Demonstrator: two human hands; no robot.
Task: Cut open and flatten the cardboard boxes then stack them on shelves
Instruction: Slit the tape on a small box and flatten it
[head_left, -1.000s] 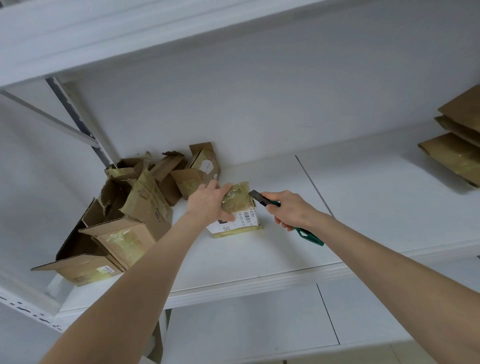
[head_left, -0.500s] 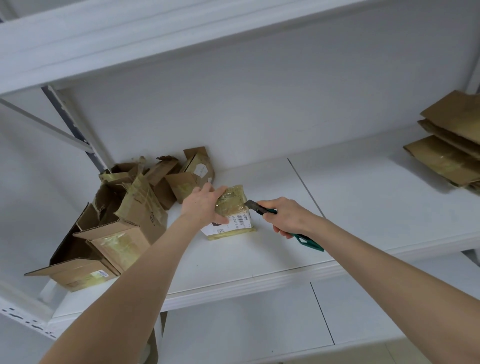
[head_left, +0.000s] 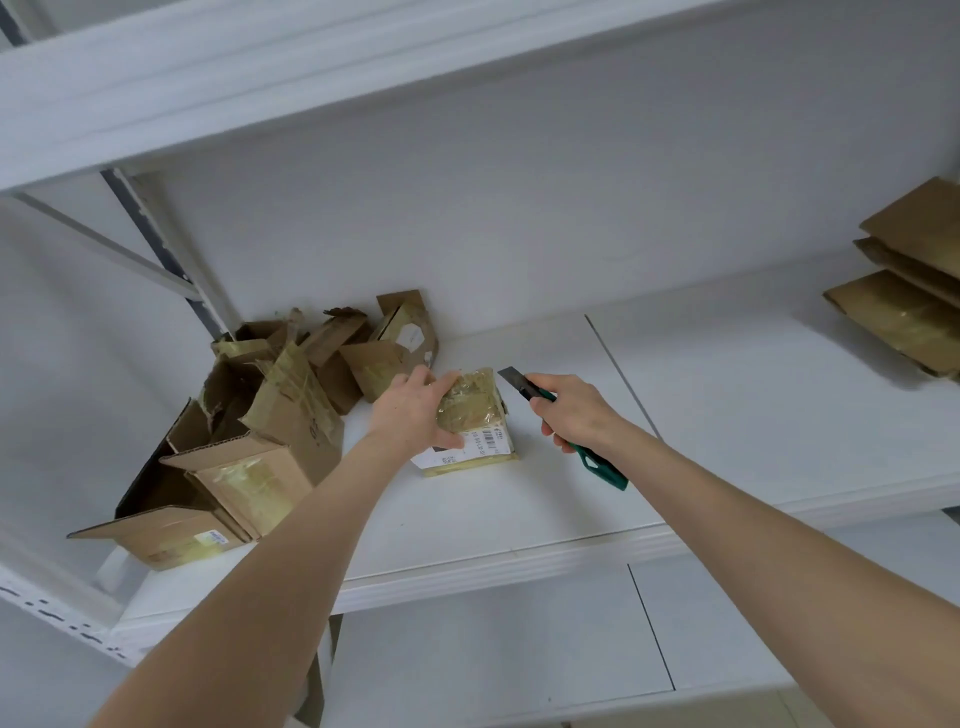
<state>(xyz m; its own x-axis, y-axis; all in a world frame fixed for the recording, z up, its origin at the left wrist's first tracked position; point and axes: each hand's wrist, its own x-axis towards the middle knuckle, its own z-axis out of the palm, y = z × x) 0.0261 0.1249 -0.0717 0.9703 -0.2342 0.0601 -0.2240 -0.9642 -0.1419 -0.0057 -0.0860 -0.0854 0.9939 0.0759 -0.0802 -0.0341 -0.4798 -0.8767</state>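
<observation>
Small taped box (head_left: 475, 415) on the white shelf (head_left: 727, 415), about mid-depth, closed, wrapped in yellowish tape, with a white barcode label (head_left: 480, 441) on its near face. Nothing of its contents on show.

Left hand (head_left: 413, 410) clamped over the box's left side, thumb along the near edge, fingers curled over the far one. Right hand (head_left: 574, 413) just right of the box, fist wrapped round a green utility knife (head_left: 522, 385), dark blade out and pointing at the box's far right corner, close to it but apart; green handle end sticking out below the wrist.

To the left, touching the back wall, a jumble of opened cardboard boxes (head_left: 270, 431), flaps up and torn, tape hanging loose; insides dark, contents impossible to tell.

Far right on the same shelf, a stack of flattened cardboard (head_left: 904, 296), well apart from the hands. Below, a lower shelf (head_left: 493, 649).
</observation>
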